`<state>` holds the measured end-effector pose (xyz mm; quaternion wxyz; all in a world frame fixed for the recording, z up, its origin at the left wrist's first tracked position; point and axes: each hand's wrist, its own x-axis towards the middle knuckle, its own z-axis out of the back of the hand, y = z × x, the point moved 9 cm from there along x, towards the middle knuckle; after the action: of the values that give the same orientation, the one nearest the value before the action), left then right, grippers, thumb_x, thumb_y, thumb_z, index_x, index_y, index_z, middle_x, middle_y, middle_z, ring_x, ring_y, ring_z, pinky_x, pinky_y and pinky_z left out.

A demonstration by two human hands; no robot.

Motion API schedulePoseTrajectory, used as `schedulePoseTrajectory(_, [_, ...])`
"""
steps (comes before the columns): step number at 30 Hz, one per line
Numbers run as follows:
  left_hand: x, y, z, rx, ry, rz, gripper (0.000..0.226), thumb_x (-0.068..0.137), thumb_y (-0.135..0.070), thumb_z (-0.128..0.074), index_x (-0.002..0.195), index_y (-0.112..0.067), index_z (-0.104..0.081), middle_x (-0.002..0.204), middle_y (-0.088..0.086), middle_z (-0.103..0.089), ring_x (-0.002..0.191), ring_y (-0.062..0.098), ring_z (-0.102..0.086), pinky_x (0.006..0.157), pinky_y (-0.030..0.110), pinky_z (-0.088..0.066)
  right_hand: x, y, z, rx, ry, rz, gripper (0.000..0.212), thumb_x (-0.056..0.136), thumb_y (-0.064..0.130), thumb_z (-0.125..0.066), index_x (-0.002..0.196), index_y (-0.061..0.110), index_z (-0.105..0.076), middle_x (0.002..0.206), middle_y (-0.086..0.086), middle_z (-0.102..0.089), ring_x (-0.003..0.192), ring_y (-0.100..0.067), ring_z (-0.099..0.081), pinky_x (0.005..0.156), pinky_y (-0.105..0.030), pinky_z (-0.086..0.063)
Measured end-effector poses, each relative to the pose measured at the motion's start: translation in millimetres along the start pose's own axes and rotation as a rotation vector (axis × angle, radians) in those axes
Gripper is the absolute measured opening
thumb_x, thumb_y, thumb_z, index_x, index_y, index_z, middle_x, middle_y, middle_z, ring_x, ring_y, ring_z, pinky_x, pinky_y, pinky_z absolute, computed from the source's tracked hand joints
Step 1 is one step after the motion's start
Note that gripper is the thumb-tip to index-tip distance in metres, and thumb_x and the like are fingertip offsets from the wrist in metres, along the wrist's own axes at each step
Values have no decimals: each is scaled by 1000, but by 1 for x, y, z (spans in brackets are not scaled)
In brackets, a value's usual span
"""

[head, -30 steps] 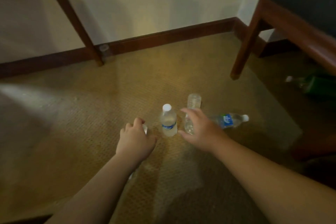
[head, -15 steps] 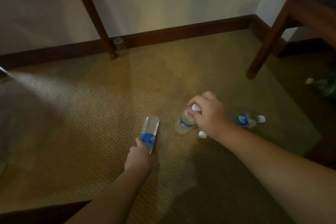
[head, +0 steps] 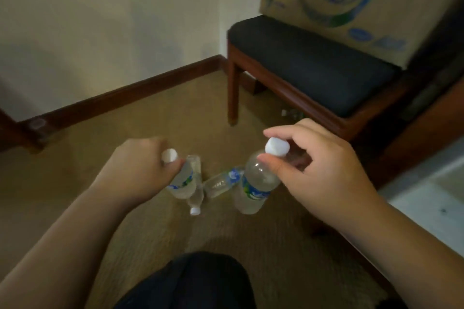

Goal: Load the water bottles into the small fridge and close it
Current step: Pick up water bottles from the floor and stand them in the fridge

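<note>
Both hands are loaded, one bottle each, lifted clear of the carpet (head: 105,183).

Left hand (head: 136,170): fingers curled tight round the neck of a small bottle (head: 182,179), white cap poking out just past the knuckles, body hanging down and away from the palm. Right hand (head: 324,170): thumb and forefinger pinch the neck of a larger bottle (head: 253,188) just under its cap; the other fingers are spread loose behind it. That bottle dangles tilted below the fingertips.

Two more bottles lie on the carpet under the hands: one (head: 221,182) on its side between the two held bottles, one (head: 197,198) below the left hand's bottle, cap pointing toward the person.

No fridge is plainly visible. A pale surface (head: 426,198) at the right edge, beyond the right wrist, could be part of it; cannot tell. A bench (head: 308,57) with a cardboard box (head: 364,0) sits beyond the right fingers.

Judgement on the carry: the right hand's two-finger pinch is the weak point. A hanging bottle will swing when turning toward the fridge. Better to wrap the remaining fingers round the neck or shoulder first, then move both bottles low and steady, and set them down upright before letting go. The two floor bottles need another trip.
</note>
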<state>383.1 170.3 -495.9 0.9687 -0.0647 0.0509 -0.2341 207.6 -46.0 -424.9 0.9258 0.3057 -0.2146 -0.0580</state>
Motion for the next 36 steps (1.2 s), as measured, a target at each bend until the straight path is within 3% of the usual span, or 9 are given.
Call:
schedulePoseTrajectory(5, [-10, -121, 66, 33, 20, -375, 28, 88, -63, -63, 87, -36, -58, 73, -11, -65, 69, 4, -62, 59, 27, -53, -47, -18, 84, -101, -116, -124, 38, 86, 45, -74, 121, 32, -72, 98, 19, -61, 96, 0, -61, 79, -10, -48])
schedulePoseTrajectory(9, [-30, -193, 104, -77, -36, -590, 28, 81, -67, -64, 79, -39, -63, 65, -13, -66, 63, 1, -63, 56, 24, -49, -87, -47, 138, -86, -187, -267, 32, 85, 46, -76, 116, 39, -74, 97, 14, -64, 89, -9, -66, 77, -38, -58])
schedulePoseTrajectory(12, [-49, -254, 118, -183, -66, -784, 31, 74, -74, -63, 77, -42, -64, 81, -40, -62, 74, -12, -62, 51, 20, -43, -116, -79, 170, -124, -200, -360, 30, 84, 49, -74, 113, 43, -74, 100, 17, -66, 94, -5, -66, 80, -29, -57])
schedulePoseTrajectory(14, [-66, -292, 117, -213, -59, -905, 33, 72, -76, -58, 79, -45, -65, 81, -39, -62, 72, -12, -62, 49, 18, -42, -135, -101, 186, -131, -250, -383, 30, 84, 48, -74, 113, 43, -75, 99, 17, -66, 94, -5, -66, 80, -24, -56])
schedulePoseTrajectory(18, [-102, -361, 99, -211, -27, -1115, 34, 76, -76, -55, 88, -46, -66, 89, -40, -61, 73, -15, -62, 48, 15, -41, -176, -136, 214, -209, -395, -442, 34, 85, 50, -74, 117, 40, -75, 98, 15, -62, 91, -7, -66, 83, -35, -58])
schedulePoseTrajectory(20, [-113, -386, 84, -222, 12, -1143, 36, 76, -76, -52, 91, -45, -65, 92, -43, -59, 76, -17, -61, 48, 15, -42, -195, -147, 232, -273, -474, -475, 33, 87, 46, -74, 119, 37, -75, 97, 17, -60, 92, -4, -64, 83, -30, -56])
schedulePoseTrajectory(26, [-127, -428, 57, -253, 43, -1133, 38, 77, -74, -48, 95, -43, -62, 72, -14, -67, 73, -4, -65, 59, 23, -56, -229, -182, 265, -483, -643, -569, 36, 93, 36, -74, 127, 23, -72, 99, 10, -57, 81, -4, -56, 80, -15, -47])
schedulePoseTrajectory(32, [-129, -469, 39, -219, 36, -1114, 26, 91, -64, -57, 100, -39, -57, 75, -9, -63, 66, 4, -62, 59, 24, -53, -260, -227, 273, -520, -855, -658, 39, 96, 34, -72, 130, 15, -69, 112, -2, -62, 94, -25, -66, 86, -45, -57])
schedulePoseTrajectory(36, [-119, -489, 28, -247, 33, -1101, 25, 96, -57, -59, 104, -33, -56, 77, -7, -63, 66, 7, -62, 56, 26, -51, -267, -247, 264, -660, -913, -626, 35, 94, 29, -75, 123, 10, -72, 105, -8, -65, 92, -28, -64, 80, -41, -56])
